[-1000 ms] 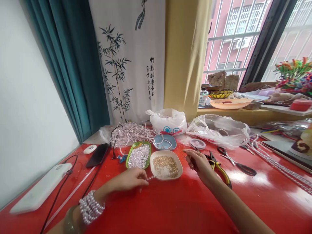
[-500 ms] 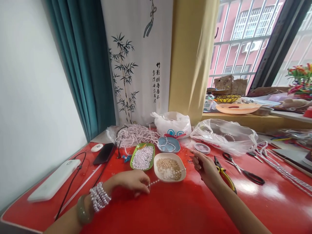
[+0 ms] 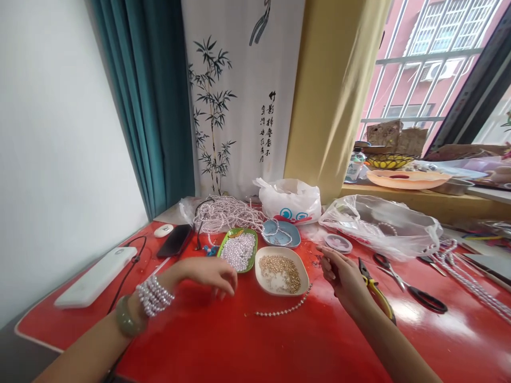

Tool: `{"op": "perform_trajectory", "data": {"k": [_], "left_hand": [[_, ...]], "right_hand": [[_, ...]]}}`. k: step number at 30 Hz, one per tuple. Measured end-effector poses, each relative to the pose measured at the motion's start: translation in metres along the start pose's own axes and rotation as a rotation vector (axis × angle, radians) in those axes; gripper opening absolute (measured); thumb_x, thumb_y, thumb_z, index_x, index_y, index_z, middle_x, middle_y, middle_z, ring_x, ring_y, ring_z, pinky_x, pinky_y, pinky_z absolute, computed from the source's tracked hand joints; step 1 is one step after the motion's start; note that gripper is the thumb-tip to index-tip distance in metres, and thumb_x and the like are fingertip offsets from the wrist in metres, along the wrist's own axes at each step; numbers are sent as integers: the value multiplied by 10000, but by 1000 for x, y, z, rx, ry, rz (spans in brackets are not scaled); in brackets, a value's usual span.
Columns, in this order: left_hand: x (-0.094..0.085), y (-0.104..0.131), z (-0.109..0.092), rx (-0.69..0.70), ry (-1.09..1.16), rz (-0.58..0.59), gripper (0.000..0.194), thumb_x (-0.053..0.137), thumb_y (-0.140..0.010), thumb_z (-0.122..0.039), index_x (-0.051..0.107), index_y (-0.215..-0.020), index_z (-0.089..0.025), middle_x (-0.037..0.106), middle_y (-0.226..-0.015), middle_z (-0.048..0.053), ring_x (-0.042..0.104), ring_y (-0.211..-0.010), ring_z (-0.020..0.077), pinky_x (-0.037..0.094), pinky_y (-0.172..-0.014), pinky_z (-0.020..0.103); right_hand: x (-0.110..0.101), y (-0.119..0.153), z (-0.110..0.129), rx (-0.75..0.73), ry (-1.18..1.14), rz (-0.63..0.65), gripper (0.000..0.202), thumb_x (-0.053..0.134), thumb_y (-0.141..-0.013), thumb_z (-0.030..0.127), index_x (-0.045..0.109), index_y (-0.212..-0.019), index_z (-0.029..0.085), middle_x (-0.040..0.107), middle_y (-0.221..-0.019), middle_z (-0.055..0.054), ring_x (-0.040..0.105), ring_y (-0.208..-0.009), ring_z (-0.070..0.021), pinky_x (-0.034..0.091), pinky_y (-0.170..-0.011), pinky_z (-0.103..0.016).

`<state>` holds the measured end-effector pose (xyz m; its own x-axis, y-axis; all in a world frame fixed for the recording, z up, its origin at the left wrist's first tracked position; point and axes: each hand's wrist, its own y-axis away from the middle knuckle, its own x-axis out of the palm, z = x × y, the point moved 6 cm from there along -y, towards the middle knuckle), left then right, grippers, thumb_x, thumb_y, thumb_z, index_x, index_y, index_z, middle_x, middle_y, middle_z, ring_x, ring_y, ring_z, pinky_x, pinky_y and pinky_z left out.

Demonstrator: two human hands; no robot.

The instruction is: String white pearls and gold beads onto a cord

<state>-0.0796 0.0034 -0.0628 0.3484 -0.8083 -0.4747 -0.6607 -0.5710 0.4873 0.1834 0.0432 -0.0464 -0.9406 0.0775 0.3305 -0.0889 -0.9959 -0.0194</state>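
Note:
On the red table lies a short strand of pearl and gold beads [image 3: 279, 313], curving below the cream dish [image 3: 260, 282] of gold beads. My left hand [image 3: 213, 275] hovers left of the strand, beside the green tray [image 3: 254, 250] of pearly beads; its fingers are loosely bent, apart, and nothing shows in them. To the dish's right, thumb and forefinger of my right hand [image 3: 339, 271] are pinched together; whatever they hold is too fine to see. Pearl bracelets [image 3: 155, 296] and a green bangle [image 3: 130, 316] circle my left wrist.
Yellow-handled pliers [image 3: 377, 295] and black scissors [image 3: 411, 287] lie right of my right hand. Behind the dishes are a blue tray [image 3: 289, 234], a heap of bead strings [image 3: 227, 213] and plastic bags [image 3: 289, 199]. A phone [image 3: 174, 240] and white power bank [image 3: 96, 276] sit left.
My left hand has let go of the bead strand and drawn back to the left. The strand, earlier stretched across the cream dish, now rests on the table. The view has shifted slightly.

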Motion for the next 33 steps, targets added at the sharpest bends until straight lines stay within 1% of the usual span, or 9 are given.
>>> {"op": "perform_trajectory", "data": {"k": [4, 8, 10, 12, 16, 20, 25, 29, 33], "left_hand": [[-41, 1, -5, 56, -54, -233, 266, 503, -712, -333, 561, -905, -159, 615, -732, 34, 578, -639, 134, 422, -579, 230], [-79, -14, -1, 30, -180, -521, 234, 488, -690, -278, 574, -860, -142, 630, -760, 47, 575, -663, 145, 407, -583, 228], [-92, -23, 1, 16, -253, -661, 210, 489, -677, -249, 590, -830, -147, 637, -809, 52, 573, -717, 153, 403, -620, 232], [-97, -32, 3, 3, -328, -745, 192, 490, -672, -232, 607, -802, -153, 639, -847, 55, 567, -768, 161, 398, -657, 237], [-97, -49, 10, -44, -457, -796, 172, 492, -668, -184, 625, -776, -165, 643, -858, 51, 557, -813, 166, 387, -695, 241], [-98, -55, 17, -83, -511, -850, 176, 500, -670, -165, 619, -799, -182, 640, -884, 39, 554, -822, 161, 381, -693, 240], [-102, -57, 26, -126, -525, -875, 134, 550, -657, -195, 614, -775, -196, 642, -841, 21, 555, -781, 156, 374, -658, 236], [-103, -53, 32, -162, -533, -916, 99, 532, -667, -186, 612, -726, -192, 634, -831, 37, 545, -794, 172, 359, -650, 249], [-107, -47, 34, -182, -515, -936, 109, 532, -675, -238, 610, -738, -196, 635, -825, 32, 552, -751, 165, 365, -623, 243]], "right_hand": [[4, 2, -3, -1, 48, 30, 212, 627, -631, 317, 589, -761, 154, 381, -433, 72, 285, -365, -44, 162, -376, -205], [8, 5, -1, -25, 105, 32, 222, 618, -642, 337, 588, -755, 148, 375, -430, 68, 279, -369, -49, 163, -385, -211], [10, 7, 1, -45, 136, 32, 228, 616, -643, 347, 585, -744, 145, 367, -426, 67, 272, -375, -52, 165, -390, -212], [13, 10, 5, -69, 176, 33, 227, 610, -645, 354, 581, -734, 147, 365, -419, 67, 268, -379, -53, 170, -393, -211], [19, 15, 9, -87, 252, 39, 223, 602, -642, 350, 579, -733, 148, 390, -428, 61, 278, -381, -53, 165, -388, -205], [23, 18, 7, -73, 278, 72, 224, 595, -646, 353, 579, -724, 144, 390, -432, 59, 270, -376, -49, 164, -379, -202], [26, 18, 4, -50, 288, 105, 230, 595, -642, 366, 584, -707, 145, 392, -426, 58, 279, -375, -47, 170, -380, -201], [26, 17, 2, -40, 296, 102, 249, 609, -632, 377, 585, -712, 142, 405, -440, 53, 279, -376, -47, 164, -375, -204], [27, 18, 3, -45, 324, 110, 260, 598, -635, 406, 570, -642, 148, 384, -426, 59, 287, -381, -47, 184, -382, -203]]}}
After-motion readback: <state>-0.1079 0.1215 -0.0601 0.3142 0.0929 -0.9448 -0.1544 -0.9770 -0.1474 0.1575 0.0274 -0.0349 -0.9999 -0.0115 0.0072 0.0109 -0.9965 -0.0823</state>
